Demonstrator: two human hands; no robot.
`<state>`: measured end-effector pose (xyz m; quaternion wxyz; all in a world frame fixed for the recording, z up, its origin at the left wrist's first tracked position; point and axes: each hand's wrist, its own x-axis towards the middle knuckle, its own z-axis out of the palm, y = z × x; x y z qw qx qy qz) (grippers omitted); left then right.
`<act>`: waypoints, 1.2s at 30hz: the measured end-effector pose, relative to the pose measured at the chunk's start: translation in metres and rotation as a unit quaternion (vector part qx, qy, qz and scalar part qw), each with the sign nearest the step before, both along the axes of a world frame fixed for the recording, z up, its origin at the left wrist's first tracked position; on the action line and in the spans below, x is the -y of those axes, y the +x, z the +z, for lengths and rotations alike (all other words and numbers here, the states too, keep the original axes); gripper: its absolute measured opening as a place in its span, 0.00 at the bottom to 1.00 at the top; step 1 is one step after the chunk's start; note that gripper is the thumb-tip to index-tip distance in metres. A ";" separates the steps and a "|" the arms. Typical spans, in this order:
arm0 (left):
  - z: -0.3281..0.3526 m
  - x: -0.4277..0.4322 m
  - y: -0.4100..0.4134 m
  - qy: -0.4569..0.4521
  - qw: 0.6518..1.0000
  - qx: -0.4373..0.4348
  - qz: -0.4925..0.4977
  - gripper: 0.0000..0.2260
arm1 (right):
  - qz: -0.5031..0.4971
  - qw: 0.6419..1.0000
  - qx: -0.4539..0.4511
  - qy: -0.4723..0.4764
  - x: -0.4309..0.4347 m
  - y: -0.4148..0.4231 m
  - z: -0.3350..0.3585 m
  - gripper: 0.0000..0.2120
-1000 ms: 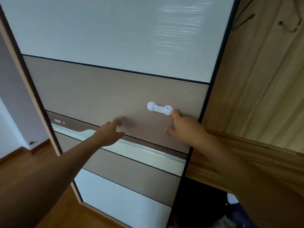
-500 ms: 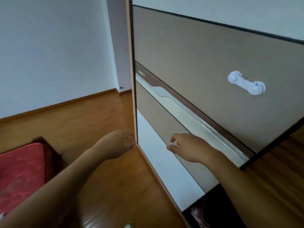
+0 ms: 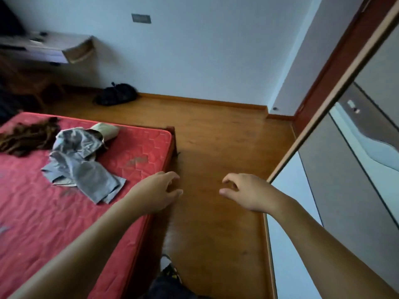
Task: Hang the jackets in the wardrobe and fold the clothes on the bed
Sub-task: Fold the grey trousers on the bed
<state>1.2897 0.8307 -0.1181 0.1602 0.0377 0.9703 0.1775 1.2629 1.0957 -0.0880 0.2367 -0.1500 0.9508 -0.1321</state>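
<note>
Bedroom with a wooden floor [image 3: 216,143], a bed [image 3: 38,216] with a red mattress on the left and the wardrobe [image 3: 345,190] on the right.
A crumpled grey garment [image 3: 79,165] lies on the mattress, touching a beige piece [image 3: 108,130], with a brown garment [image 3: 28,137] just beside it. The left hand [image 3: 159,190], at the bed's edge, and the right hand [image 3: 248,192], near the wardrobe door, hang in the air, fingers loosely curled, holding nothing.

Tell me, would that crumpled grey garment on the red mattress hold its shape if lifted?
Probably floppy: the grey garment lies in soft, crumpled folds on the mattress, so it should sag and dangle. It looks thin, so likely light for its size.
</note>
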 end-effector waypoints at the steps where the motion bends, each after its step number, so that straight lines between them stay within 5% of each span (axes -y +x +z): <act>1: -0.003 0.017 -0.004 0.006 1.000 0.004 0.015 0.24 | 0.017 1.000 0.005 0.002 0.018 -0.014 -0.001 0.23; 17: -0.028 0.235 -0.070 0.064 0.975 0.035 0.208 0.22 | 0.200 0.978 0.051 0.006 0.294 -0.185 -0.042 0.24; 36: -0.058 0.280 -0.208 0.032 0.878 0.047 0.474 0.23 | 0.438 0.898 0.043 -0.004 0.439 -0.412 -0.088 0.25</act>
